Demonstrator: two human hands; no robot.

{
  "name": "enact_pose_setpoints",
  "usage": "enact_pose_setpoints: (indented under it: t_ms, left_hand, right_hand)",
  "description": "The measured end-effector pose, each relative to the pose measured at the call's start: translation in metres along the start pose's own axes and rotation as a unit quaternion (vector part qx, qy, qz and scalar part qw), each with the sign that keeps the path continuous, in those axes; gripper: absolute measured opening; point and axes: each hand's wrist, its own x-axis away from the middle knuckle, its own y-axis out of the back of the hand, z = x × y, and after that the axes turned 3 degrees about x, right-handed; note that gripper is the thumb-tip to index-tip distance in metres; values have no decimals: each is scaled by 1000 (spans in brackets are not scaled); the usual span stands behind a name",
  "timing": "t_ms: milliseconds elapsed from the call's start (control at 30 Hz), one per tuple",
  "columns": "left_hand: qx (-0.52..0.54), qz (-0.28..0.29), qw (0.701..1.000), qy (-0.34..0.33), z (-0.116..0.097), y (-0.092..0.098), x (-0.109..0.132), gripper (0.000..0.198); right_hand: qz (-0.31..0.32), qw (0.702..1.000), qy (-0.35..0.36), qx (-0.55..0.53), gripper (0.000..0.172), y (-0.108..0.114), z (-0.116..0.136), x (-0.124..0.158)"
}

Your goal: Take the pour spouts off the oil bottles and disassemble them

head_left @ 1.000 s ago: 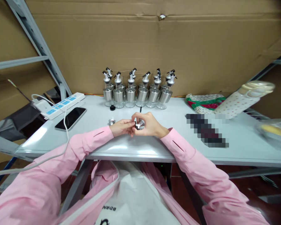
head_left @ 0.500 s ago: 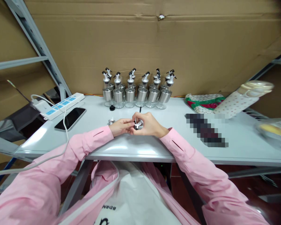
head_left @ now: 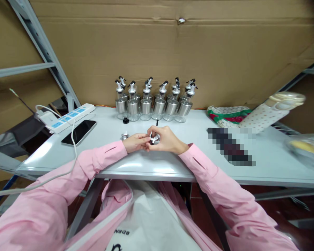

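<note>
Both my hands meet over the front of the table around a small silver pourer spout (head_left: 155, 139) with a black flip lever. My right hand (head_left: 170, 140) curls round it, thumb and index finger forming a ring. From the left, the fingertips of my left hand (head_left: 136, 142) pinch the lever side; the fingers partly hide the spout. Beside my left hand lies a small silver fitting (head_left: 125, 135). A black stopper (head_left: 126, 120) and a short black stick (head_left: 157, 122) rest beyond the hands. Several glass-and-steel oil bottles (head_left: 146, 105) with similar spouts stand behind.
To the left are a phone (head_left: 80, 132), a power strip (head_left: 70, 118) and a white cable (head_left: 74, 146) crossing my left sleeve. On the right sit a patterned cloth bag (head_left: 219, 116), a dotted tumbler (head_left: 264, 113), a pixelated dark item (head_left: 230, 146) and a plastic-wrapped bowl (head_left: 307, 148).
The spout's black lever shows slightly more upright between my fingers. Both hands keep nearly the same place, and the view has shifted very slightly.
</note>
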Motion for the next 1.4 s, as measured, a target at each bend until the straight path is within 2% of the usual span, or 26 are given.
enact_pose_setpoints:
  t_ms: [267,567,800,1000,1233,1400]
  left_hand:
    - [-17,13,1000,8,-2,-2,1,47]
    - [-38,24,999,-2,-3,-5,1,47]
    - [-46,17,999,10,-3,-1,2,48]
    - [-44,27,999,7,-2,-1,1,46]
    - [-16,1,1000,-6,-3,1,2,37]
    - [2,-2,1000,-25,-5,3,3,38]
  right_hand:
    - [1,999,17,29,14,1,1,-1]
    - [-11,999,-4,47,31,1,-1,-1]
    - [-16,1000,-17,17,17,1,1,-1]
    - [-5,1000,-26,0,22,2,3,0]
    - [-2,1000,-17,-11,21,1,2,0]
    - [-11,1000,-21,-14,23,2,4,0]
